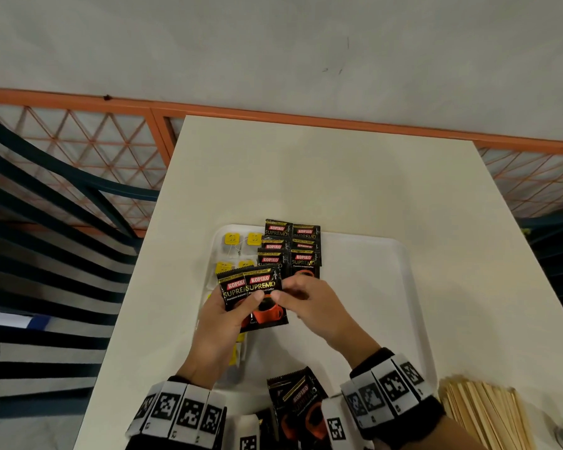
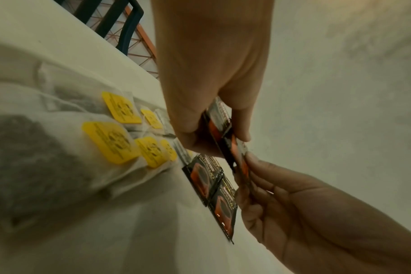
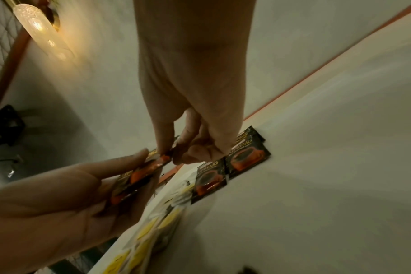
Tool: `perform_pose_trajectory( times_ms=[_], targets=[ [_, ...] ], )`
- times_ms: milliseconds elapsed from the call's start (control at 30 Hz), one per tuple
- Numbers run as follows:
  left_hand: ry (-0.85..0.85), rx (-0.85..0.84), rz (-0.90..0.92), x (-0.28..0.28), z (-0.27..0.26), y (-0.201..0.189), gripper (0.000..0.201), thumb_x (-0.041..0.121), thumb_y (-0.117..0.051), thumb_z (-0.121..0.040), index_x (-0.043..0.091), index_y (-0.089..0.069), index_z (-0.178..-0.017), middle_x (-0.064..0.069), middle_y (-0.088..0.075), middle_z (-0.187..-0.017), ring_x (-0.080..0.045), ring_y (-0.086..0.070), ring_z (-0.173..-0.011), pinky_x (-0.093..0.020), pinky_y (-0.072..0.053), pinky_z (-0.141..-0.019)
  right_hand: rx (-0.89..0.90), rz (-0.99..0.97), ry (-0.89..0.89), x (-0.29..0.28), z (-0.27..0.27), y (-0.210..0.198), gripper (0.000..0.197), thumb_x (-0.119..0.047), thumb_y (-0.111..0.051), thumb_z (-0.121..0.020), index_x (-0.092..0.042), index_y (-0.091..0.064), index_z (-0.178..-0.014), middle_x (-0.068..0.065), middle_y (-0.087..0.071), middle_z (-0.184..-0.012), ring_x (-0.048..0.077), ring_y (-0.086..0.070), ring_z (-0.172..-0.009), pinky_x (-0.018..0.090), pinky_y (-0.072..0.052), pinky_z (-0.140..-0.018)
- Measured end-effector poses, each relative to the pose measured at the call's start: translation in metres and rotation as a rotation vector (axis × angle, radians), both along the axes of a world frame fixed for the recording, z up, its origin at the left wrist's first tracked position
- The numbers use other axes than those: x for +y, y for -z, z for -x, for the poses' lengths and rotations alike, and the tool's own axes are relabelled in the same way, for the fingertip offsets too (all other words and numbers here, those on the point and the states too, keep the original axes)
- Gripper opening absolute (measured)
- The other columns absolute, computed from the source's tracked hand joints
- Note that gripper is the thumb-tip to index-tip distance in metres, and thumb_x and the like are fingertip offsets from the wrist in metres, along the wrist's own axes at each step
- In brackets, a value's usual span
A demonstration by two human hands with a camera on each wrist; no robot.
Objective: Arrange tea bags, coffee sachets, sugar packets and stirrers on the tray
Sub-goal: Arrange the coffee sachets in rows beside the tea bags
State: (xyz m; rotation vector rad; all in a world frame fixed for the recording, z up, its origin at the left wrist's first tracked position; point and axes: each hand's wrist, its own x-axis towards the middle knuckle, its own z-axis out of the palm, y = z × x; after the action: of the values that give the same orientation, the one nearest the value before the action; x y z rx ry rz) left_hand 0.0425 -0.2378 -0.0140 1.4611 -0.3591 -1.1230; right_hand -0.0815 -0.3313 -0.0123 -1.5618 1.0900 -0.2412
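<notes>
My left hand (image 1: 225,319) grips two fanned black coffee sachets (image 1: 252,292) above the near left part of the white tray (image 1: 364,287). My right hand (image 1: 309,303) pinches the right edge of the front sachet. In the left wrist view the left hand (image 2: 211,92) clamps the sachets (image 2: 219,126) while the right hand's fingertips (image 2: 249,157) meet them from below. Several sachets (image 1: 291,246) lie in two columns on the tray. Tea bags with yellow tags (image 1: 241,240) lie to their left. The right wrist view shows the held sachets (image 3: 139,176) between both hands.
More coffee sachets (image 1: 298,401) lie on the table near me, off the tray. A bundle of wooden stirrers (image 1: 488,414) sits at the near right. The tray's right half is bare. A dark slatted chair (image 1: 46,222) stands left of the white table (image 1: 306,173).
</notes>
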Motion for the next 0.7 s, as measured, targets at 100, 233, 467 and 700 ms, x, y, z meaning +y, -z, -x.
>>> perform_pose_trajectory(
  times_ms=[100,233,467,700],
  targets=[
    [-0.005,-0.006,-0.008,0.003,-0.001,0.002,0.029,0.017,-0.065,-0.08,0.022,-0.064,-0.108,-0.006,-0.072,-0.105,-0.024,-0.068,-0.099,-0.047,-0.051,-0.09,-0.037,-0.068,0.02,0.005,-0.003,0.007,0.021,-0.022,-0.062,-0.087,-0.009,-0.063,-0.104,-0.005,-0.061,-0.081,0.005,-0.056,-0.072,0.015,-0.045,-0.061],
    [-0.09,0.056,-0.061,0.012,-0.01,0.007,0.016,0.015,-0.055,-0.09,0.021,-0.063,-0.103,-0.009,-0.07,-0.101,-0.026,-0.067,-0.095,-0.041,-0.052,-0.083,-0.065,-0.16,0.122,0.003,-0.003,0.015,0.021,-0.018,-0.063,-0.087,-0.004,-0.062,-0.102,-0.002,-0.061,-0.076,0.004,-0.056,-0.063,0.014,-0.046,-0.056],
    [-0.139,0.104,-0.102,0.026,-0.026,0.006,0.018,0.009,-0.048,-0.093,0.015,-0.059,-0.106,-0.01,-0.066,-0.097,-0.024,-0.063,-0.087,-0.034,-0.049,-0.071,-0.055,-0.113,0.298,-0.004,-0.01,0.02,0.016,-0.008,-0.067,-0.082,-0.006,-0.054,-0.091,-0.003,-0.056,-0.075,0.003,-0.053,-0.064,0.004,-0.039,-0.044],
    [-0.087,0.101,-0.121,0.027,-0.019,0.005,0.023,0.002,-0.046,-0.091,0.013,-0.057,-0.107,-0.013,-0.066,-0.093,-0.025,-0.062,-0.077,-0.016,-0.044,-0.044,0.128,0.125,0.263,-0.005,-0.016,0.033,0.02,-0.019,-0.073,-0.078,-0.01,-0.057,-0.088,-0.011,-0.052,-0.071,0.002,-0.051,-0.067,0.007,-0.038,-0.055]
  ],
)
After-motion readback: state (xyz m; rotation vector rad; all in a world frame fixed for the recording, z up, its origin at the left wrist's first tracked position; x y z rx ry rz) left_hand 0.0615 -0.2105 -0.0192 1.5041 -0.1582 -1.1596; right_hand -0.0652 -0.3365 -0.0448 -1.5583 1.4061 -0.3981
